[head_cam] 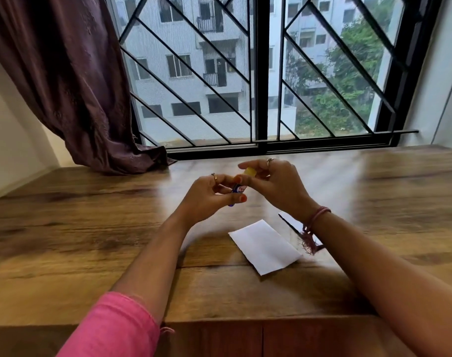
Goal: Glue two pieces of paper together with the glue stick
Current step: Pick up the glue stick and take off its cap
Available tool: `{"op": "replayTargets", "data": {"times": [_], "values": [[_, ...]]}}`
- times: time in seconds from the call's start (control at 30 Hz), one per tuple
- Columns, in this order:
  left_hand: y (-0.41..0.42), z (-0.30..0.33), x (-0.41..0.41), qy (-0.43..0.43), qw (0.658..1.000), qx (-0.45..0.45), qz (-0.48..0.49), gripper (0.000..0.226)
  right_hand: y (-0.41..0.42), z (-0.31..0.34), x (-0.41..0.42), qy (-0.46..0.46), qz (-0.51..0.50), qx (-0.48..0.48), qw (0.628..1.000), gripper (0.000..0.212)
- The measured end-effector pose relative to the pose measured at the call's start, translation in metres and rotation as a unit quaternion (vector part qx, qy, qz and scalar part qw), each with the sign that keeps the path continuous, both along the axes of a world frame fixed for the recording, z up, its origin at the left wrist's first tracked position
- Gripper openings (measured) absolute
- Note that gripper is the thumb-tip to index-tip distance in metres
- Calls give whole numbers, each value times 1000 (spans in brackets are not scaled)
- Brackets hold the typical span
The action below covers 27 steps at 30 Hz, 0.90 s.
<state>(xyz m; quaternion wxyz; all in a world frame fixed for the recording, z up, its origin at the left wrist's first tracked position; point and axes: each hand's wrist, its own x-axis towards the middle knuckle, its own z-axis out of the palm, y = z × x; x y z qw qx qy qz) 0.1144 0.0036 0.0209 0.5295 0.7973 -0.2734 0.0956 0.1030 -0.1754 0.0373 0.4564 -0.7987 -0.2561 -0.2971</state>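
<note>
Pink sleeve [111, 328] covers the left forearm at the bottom edge, and both bare arms reach forward over the wooden worktop [65, 228]. Above its middle, the left hand [209, 199] curls its fingers round the blue body of the glue stick [237, 192], held off the surface. Just beside it, the right hand [273, 184] pinches the yellow cap [250, 171] at the stick's upper end; whether the cap is on or off cannot be told. White paper [264, 247] lies flat on the worktop below the right wrist, near a thin dark object [289, 224]. Beyond hang a curtain [73, 81] and a barred window [261, 73].
</note>
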Motion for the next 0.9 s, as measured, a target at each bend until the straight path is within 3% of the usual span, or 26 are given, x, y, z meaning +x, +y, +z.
{"op": "replayTargets", "data": {"times": [0.2,0.3,0.4,0.53,0.67,0.83,0.9], "values": [[6,-3,3,24,1000,4,-9,29,-13,18,-5,12,86,99,991,32],[5,-4,4,11,1000,-13,24,27,-26,21,-2,39,102,200,974,33],[6,-4,8,10,996,-64,66,26,-31,12,3,86,80,214,970,34],[10,-3,14,5,981,-146,128,24,-20,0,8,98,14,73,992,32],[13,3,16,4,960,-238,149,22,-3,-13,7,123,18,-42,991,30],[12,5,15,-5,957,-251,146,22,10,-25,6,134,6,-229,964,32],[10,5,14,0,958,-246,144,24,11,-25,6,132,8,-252,959,35]]}}
